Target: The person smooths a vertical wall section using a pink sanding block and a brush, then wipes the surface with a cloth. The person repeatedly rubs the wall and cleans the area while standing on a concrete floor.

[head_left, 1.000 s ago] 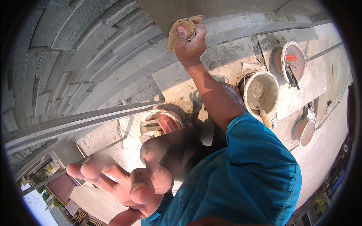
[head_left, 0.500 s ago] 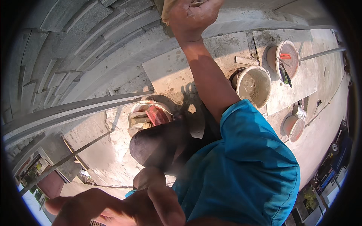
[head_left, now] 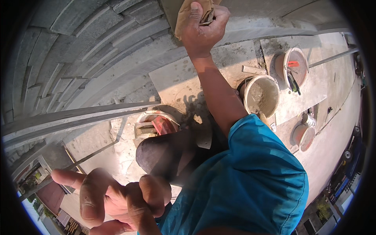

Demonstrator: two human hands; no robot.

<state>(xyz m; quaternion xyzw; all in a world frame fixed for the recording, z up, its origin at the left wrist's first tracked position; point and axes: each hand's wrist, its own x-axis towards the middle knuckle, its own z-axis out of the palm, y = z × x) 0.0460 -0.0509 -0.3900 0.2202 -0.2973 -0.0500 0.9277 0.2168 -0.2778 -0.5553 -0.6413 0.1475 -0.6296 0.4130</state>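
Observation:
At the top of the view, my right hand [head_left: 203, 35] is closed around a crumpled piece of brown paper [head_left: 187, 17]. The paper lies against a smooth grey wall surface [head_left: 250, 8], beside the wall's strips of grey stone cladding [head_left: 84, 43]. My right arm stretches up to it out of a blue sleeve. At the lower left, close to the camera, my left hand [head_left: 117, 199] hangs in the air with its fingers bent and spread apart, holding nothing.
Below stand a bucket with red and wooden tools [head_left: 158, 123], a bucket of greyish mix [head_left: 261, 94], a bucket with tools [head_left: 295, 64] and a smaller bucket [head_left: 304, 137]. A long metal bar [head_left: 82, 117] crosses the left side. Dark vehicles [head_left: 350, 156] show far right.
My right hand sits slightly lower in view, and more of the brown paper shows. My left hand has risen and turned, its fingers more spread.

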